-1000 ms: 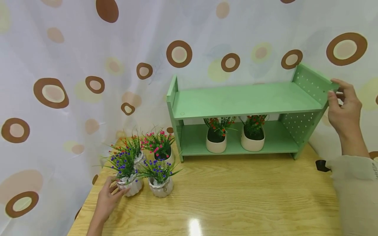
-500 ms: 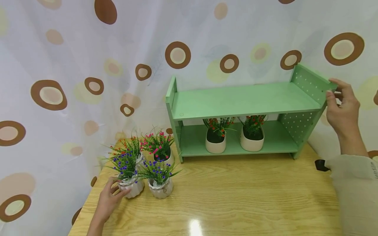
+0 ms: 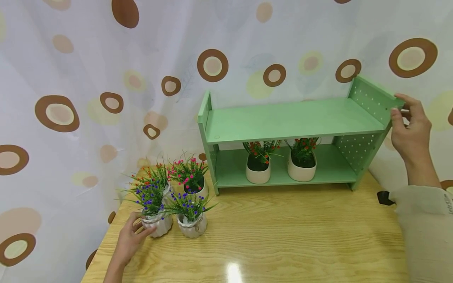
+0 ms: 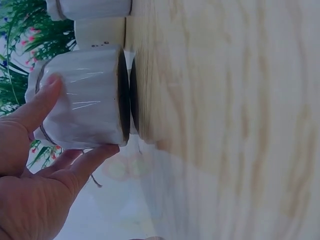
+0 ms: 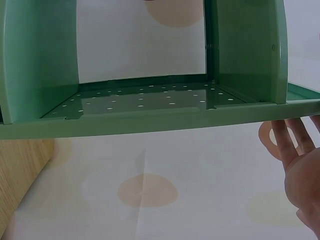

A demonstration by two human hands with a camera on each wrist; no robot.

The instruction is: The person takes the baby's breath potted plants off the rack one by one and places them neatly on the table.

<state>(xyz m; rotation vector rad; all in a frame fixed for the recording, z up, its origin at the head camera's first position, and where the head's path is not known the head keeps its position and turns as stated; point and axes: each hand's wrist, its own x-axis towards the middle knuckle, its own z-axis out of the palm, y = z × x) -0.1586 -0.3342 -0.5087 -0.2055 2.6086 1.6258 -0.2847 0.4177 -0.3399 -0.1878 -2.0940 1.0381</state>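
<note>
On the left, my left hand (image 3: pixel 129 239) holds a white fluted pot (image 3: pixel 158 225) of blue flowers, its thumb and fingers on either side. The left wrist view shows the thumb on the wall of the pot (image 4: pixel 90 100) and fingers at its far side; whether its base touches the table is unclear. Close to its right stands another white pot (image 3: pixel 192 226) with blue flowers. My right hand (image 3: pixel 412 129) grips the upper front corner of the green shelf's right side panel (image 3: pixel 375 96). Its fingers also meet the green edge (image 5: pixel 150 122) in the right wrist view.
Behind are pots with red flowers (image 3: pixel 152 175) and pink flowers (image 3: pixel 189 175). Two cream pots (image 3: pixel 258 175) (image 3: pixel 302 171) with red flowers stand on the shelf's lower board (image 3: pixel 332 167). A black object (image 3: pixel 385 198) lies at the table's right edge. A patterned curtain hangs behind.
The pot in my left hand has shifted very slightly right, closer to the neighbouring blue-flowered pot. My right hand keeps its grip on the shelf. The head view has shifted a little.
</note>
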